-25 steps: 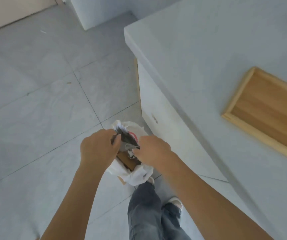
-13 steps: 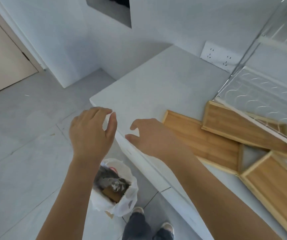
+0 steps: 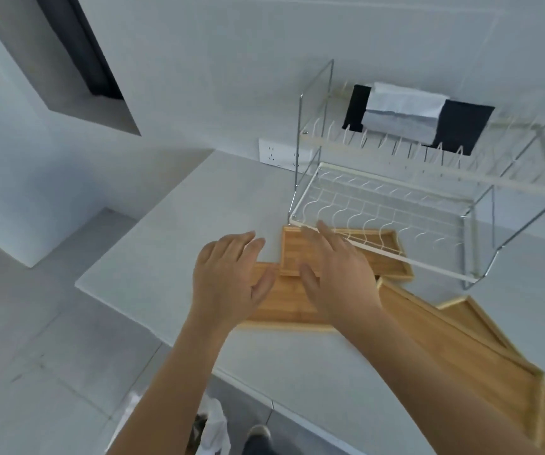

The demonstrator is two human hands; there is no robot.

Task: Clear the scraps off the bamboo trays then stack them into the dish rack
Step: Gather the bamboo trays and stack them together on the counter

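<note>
Several bamboo trays lie on the white counter (image 3: 179, 231). A small tray (image 3: 376, 257) sits partly under the wire dish rack (image 3: 392, 205). A flat tray (image 3: 284, 303) lies nearer the counter's left edge, and a long tray (image 3: 455, 349) runs to the lower right. My left hand (image 3: 228, 284) hovers with fingers spread over the flat tray's left end. My right hand (image 3: 337, 274) is spread over the small tray and the flat tray. Neither hand holds anything. No scraps show on the trays.
A white-bagged bin (image 3: 212, 431) stands on the floor below the counter edge, beside my shoe (image 3: 258, 433). A wall socket (image 3: 277, 154) sits behind the rack. A black and white cloth (image 3: 415, 116) lies on the rack's upper tier.
My hands have risen from the bin on the floor, left the scraps there and moved forward over the trays. The view has swung up from the floor to the counter and rack.
</note>
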